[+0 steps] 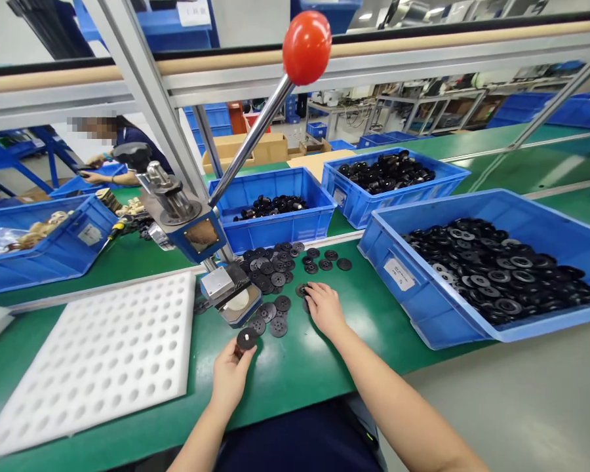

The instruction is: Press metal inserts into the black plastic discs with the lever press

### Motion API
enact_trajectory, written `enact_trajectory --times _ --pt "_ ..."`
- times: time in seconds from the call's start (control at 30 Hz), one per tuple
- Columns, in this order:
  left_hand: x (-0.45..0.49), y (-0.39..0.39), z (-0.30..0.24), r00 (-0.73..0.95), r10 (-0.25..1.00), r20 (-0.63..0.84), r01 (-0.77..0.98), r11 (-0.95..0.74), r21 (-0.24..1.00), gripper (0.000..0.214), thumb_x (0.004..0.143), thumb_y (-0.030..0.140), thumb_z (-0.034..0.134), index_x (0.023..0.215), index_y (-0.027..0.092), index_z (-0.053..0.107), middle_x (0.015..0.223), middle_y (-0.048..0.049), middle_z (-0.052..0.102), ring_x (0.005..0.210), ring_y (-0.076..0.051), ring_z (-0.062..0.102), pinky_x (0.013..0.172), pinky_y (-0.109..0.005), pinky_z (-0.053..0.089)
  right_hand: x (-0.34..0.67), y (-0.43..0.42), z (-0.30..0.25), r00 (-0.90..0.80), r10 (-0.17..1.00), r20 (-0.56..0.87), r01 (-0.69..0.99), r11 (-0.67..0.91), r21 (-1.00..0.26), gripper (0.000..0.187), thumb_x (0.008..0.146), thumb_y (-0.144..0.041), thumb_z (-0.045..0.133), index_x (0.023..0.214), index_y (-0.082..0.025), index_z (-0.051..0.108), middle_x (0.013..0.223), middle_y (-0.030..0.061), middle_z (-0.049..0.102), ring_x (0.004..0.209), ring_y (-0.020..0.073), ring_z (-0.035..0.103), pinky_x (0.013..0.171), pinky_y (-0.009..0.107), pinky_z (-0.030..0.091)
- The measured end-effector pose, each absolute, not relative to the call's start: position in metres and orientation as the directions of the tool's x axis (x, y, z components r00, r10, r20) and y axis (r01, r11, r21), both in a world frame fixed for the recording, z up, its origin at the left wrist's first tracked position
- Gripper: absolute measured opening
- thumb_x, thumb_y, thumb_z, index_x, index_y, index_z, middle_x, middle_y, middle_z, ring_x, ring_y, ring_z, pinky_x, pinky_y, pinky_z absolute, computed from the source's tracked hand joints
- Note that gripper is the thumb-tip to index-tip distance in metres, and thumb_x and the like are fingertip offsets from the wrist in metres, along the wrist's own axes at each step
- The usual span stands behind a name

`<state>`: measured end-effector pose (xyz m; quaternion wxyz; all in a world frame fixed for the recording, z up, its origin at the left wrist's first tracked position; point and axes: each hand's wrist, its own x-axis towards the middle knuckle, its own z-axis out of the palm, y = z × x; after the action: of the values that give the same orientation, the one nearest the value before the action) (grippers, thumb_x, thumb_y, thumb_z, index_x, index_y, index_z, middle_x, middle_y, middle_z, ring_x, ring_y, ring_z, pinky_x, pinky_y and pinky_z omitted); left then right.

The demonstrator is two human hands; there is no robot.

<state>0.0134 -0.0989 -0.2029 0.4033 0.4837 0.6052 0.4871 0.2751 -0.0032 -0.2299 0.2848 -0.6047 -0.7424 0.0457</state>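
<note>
My left hand (230,377) grips a black disc-shaped part (246,339) with a small white piece at its centre, just in front of the hand press. My right hand (324,308) has its fingertips closed on the edge of a flat black disc (301,290) on the green table. Part of another disc shows under those fingers. Several loose holed discs (278,326) lie between the hands, and a pile of them (268,269) sits behind. The hand press (196,236) has a lever topped by a red ball (307,48); its base (238,305) stands beyond my left hand.
A white foam tray (113,347) with rows of round hollows lies on the left. Blue bins with black parts stand at the right (398,282), back middle (275,229) and back right (358,203). Another blue bin (78,246) holds beige parts. A person (132,141) works across the table.
</note>
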Motion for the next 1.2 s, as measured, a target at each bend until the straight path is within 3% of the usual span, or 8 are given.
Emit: enact_trajectory --times 0.13,0.3,0.47,0.63,0.87,0.97,1.1,1.2 --pt "0.014 -0.099 -0.198 -0.185 0.983 -0.001 0.204 0.040 0.978 0.033 0.073 0.042 0.073 0.094 0.016 0.070 0.079 -0.0046 0.072 0.070 -0.019 0.063 0.067 -0.029 0.051 0.277 0.009 -0.232 -0.012 0.917 0.398 0.883 0.197 -0.426 0.036 0.098 -0.034 0.042 0.116 -0.019 0.070 0.130 0.0119 0.064 0.118 0.0277 0.053 0.095 0.044 0.045" --pt "0.019 -0.096 -0.185 -0.168 0.986 -0.006 0.185 0.038 0.982 0.032 0.075 0.046 0.070 0.088 0.017 0.068 0.070 -0.0031 0.067 0.064 -0.017 0.061 0.060 -0.027 0.050 0.278 0.059 -0.221 0.063 0.889 0.453 0.886 0.159 -0.436 0.045 0.096 -0.040 0.046 0.131 -0.017 0.061 0.145 0.0162 0.051 0.127 0.0333 0.044 0.095 0.048 0.041" --pt "0.025 -0.095 -0.180 -0.188 0.982 0.005 0.160 0.026 0.987 0.034 0.078 0.048 0.067 0.088 0.015 0.070 0.070 -0.0055 0.068 0.061 -0.016 0.060 0.059 -0.028 0.051 0.272 0.092 -0.213 0.020 0.861 0.509 0.838 0.264 -0.479 0.034 0.092 -0.031 0.048 0.117 -0.021 0.069 0.118 0.0142 0.068 0.116 0.0313 0.051 0.096 0.048 0.038" --pt "0.027 -0.094 -0.195 -0.181 0.983 0.030 0.165 0.000 0.986 0.028 0.080 0.041 0.069 0.087 0.014 0.069 0.071 -0.0047 0.068 0.062 -0.015 0.059 0.059 -0.026 0.049 0.287 0.091 -0.227 0.017 0.845 0.534 0.803 0.306 -0.511 0.029 0.088 -0.025 0.046 0.098 -0.015 0.072 0.098 0.0158 0.070 0.098 0.0293 0.055 0.089 0.048 0.042" --pt "0.025 -0.096 -0.202 -0.138 0.990 0.019 0.139 0.001 0.990 0.027 0.081 0.040 0.069 0.089 0.014 0.068 0.076 -0.0046 0.068 0.065 -0.015 0.058 0.060 -0.026 0.047 0.308 0.057 -0.230 0.066 0.807 0.587 0.770 0.333 -0.544 0.031 0.094 -0.034 0.047 0.110 -0.015 0.066 0.116 0.0161 0.064 0.111 0.0273 0.056 0.098 0.048 0.047" --pt "0.024 -0.096 -0.201 -0.132 0.991 0.016 0.141 0.003 0.990 0.026 0.082 0.038 0.068 0.089 0.013 0.068 0.076 -0.0042 0.067 0.067 -0.015 0.058 0.062 -0.026 0.047 0.295 0.020 -0.231 -0.010 0.805 0.593 0.736 0.407 -0.541 0.032 0.095 -0.037 0.051 0.115 -0.016 0.064 0.121 0.0155 0.062 0.115 0.0262 0.056 0.099 0.048 0.048" --pt "0.025 -0.099 -0.203 -0.138 0.990 0.011 0.145 0.009 0.989 0.025 0.083 0.037 0.069 0.089 0.014 0.069 0.075 -0.0035 0.066 0.067 -0.015 0.058 0.063 -0.025 0.047 0.269 -0.037 -0.238 -0.274 0.793 0.544 0.645 0.571 -0.508 0.021 0.094 -0.035 0.055 0.101 -0.022 0.070 0.110 0.0093 0.068 0.105 0.0222 0.062 0.093 0.042 0.054" --pt "0.024 -0.101 -0.204 -0.134 0.991 0.008 0.149 0.012 0.989 0.025 0.082 0.038 0.070 0.089 0.014 0.069 0.074 -0.0030 0.065 0.067 -0.015 0.057 0.063 -0.025 0.047 0.260 -0.058 -0.239 -0.342 0.784 0.518 0.616 0.603 -0.507 0.021 0.095 -0.035 0.056 0.106 -0.022 0.069 0.113 0.0102 0.067 0.107 0.0231 0.061 0.094 0.044 0.053"
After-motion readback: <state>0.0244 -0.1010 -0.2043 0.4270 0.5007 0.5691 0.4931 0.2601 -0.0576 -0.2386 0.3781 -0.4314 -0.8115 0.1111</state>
